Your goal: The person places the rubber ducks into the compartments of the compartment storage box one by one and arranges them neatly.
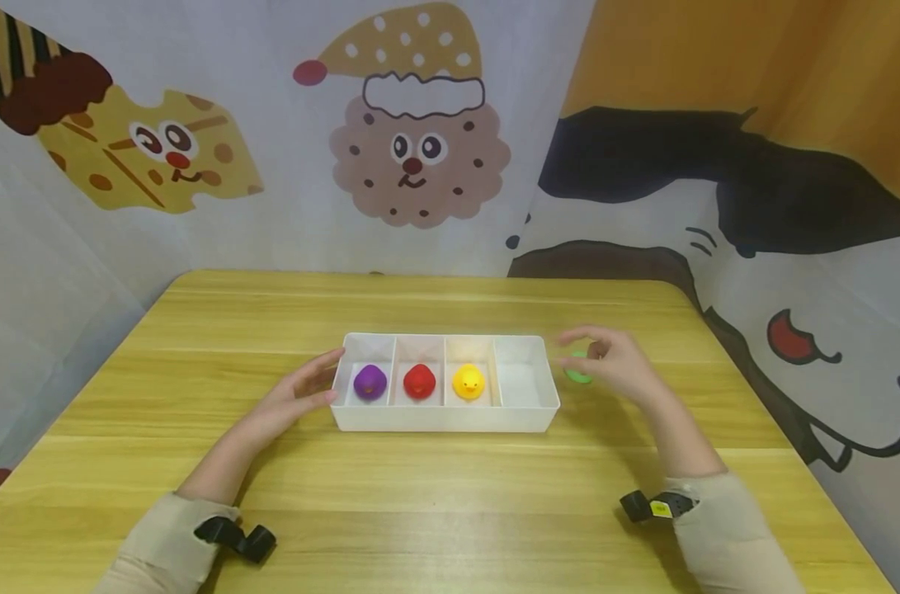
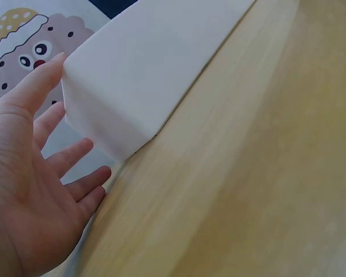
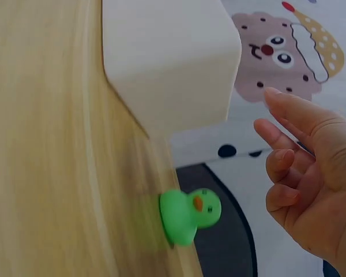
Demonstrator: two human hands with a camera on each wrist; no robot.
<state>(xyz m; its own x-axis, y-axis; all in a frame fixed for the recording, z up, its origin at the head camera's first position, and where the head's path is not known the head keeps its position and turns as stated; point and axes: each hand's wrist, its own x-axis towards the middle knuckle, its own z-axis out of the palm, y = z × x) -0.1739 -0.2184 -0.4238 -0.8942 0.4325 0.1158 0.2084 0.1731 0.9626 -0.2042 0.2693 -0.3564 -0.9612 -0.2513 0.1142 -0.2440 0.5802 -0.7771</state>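
A white four-compartment box (image 1: 450,419) sits on the table. From left to right it holds a purple rubber duck (image 1: 370,383), a red one (image 1: 420,382) and a yellow one (image 1: 468,382), and its rightmost compartment is bare. My left hand (image 1: 289,400) rests thumb and fingertips at the box's left end, fingers spread. Off the box's right end, my right hand (image 1: 616,363) hovers with loosely bent fingers and nothing in them. Below it a green rubber duck (image 3: 181,219) stands on the table, partly covered by that hand in the head view.
The wooden table (image 1: 420,511) has its far edge against a cloth backdrop (image 1: 286,231) printed with cartoon figures. Each wrist carries a small black camera, one on the left (image 1: 234,538) and one on the right (image 1: 653,505).
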